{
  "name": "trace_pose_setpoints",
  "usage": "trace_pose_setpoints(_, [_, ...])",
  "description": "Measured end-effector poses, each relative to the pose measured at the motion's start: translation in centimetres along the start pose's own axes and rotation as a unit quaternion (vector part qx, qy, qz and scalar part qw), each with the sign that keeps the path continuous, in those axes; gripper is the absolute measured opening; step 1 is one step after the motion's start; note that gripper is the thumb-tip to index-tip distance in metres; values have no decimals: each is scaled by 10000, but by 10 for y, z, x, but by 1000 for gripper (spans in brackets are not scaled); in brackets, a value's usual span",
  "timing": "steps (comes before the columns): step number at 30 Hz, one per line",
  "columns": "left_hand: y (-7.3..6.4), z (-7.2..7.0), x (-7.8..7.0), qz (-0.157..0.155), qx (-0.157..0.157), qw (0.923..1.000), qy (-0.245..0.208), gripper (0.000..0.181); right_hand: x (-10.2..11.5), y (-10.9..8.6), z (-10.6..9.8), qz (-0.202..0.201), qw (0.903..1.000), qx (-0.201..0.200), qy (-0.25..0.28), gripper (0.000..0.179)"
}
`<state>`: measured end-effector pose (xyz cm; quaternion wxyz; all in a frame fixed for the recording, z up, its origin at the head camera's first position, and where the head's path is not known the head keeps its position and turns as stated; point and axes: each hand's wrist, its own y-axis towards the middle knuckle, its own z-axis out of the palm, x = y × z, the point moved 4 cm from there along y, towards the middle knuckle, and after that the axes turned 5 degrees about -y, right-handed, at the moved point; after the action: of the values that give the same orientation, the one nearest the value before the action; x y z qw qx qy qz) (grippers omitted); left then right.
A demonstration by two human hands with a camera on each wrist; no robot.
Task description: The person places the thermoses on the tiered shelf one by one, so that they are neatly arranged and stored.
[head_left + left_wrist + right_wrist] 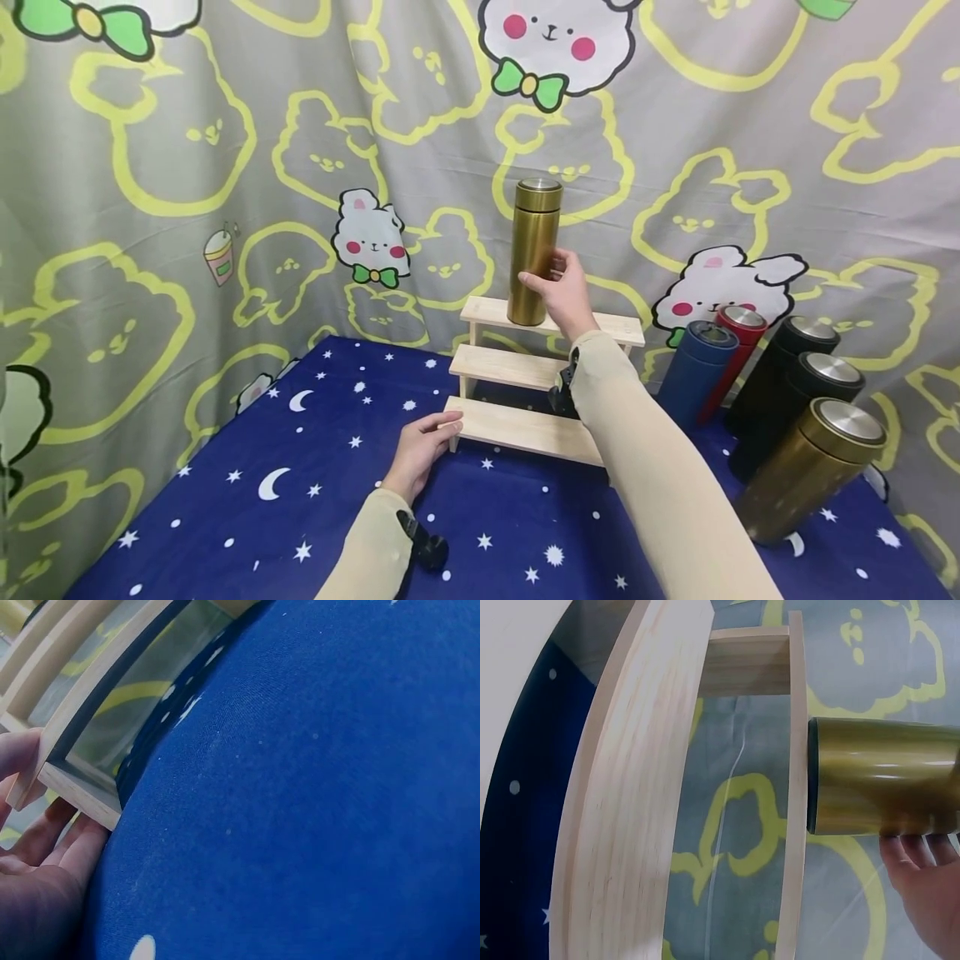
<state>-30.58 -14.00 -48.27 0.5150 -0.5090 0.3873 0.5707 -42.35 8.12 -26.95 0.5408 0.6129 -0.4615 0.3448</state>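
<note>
A gold vacuum flask (532, 250) with a steel-topped lid stands upright on the top step of a three-step wooden rack (517, 367). My right hand (564, 292) holds the flask around its lower half, thumb in front and fingers at the right side. In the right wrist view, the flask's base (814, 776) meets the top board, and the right fingers (915, 851) lie against its body. My left hand (423, 450) grips the left end of the lowest step. The left wrist view shows its thumb (19, 750) on the board and its fingers around the end support.
On the right of the table stand several more flasks: a blue one (693, 375), a red one (738, 333), black ones (780, 367) and another gold one (813, 475). A dark blue cloth (300, 517) with moons and stars covers the table. A patterned grey curtain (442, 175) hangs behind.
</note>
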Motion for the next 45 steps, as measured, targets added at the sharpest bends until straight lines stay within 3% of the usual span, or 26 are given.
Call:
trace_pose_setpoints(13, [2,-2,-2,66,75,9999,-17,30,-11,-9,-15,-30,9991,119,-411,78])
trace_pose_setpoints(22, [3,1,-1,42,118,9999,114,31,-18,-22,-35,-269,9985,-74,-473,71])
trace_pose_setpoints(27, [5,0,1,-6,199,9991,368,31,-24,-34,-47,-214,9987,-61,-453,68])
trace_pose_setpoints(34, [6,1,-4,155,285,9985,441,27,-33,-50,-62,-20,9996,80,-286,65])
trace_pose_setpoints(45, [6,4,-3,163,229,9993,246,28,-36,-87,-89,35,9965,233,-805,62])
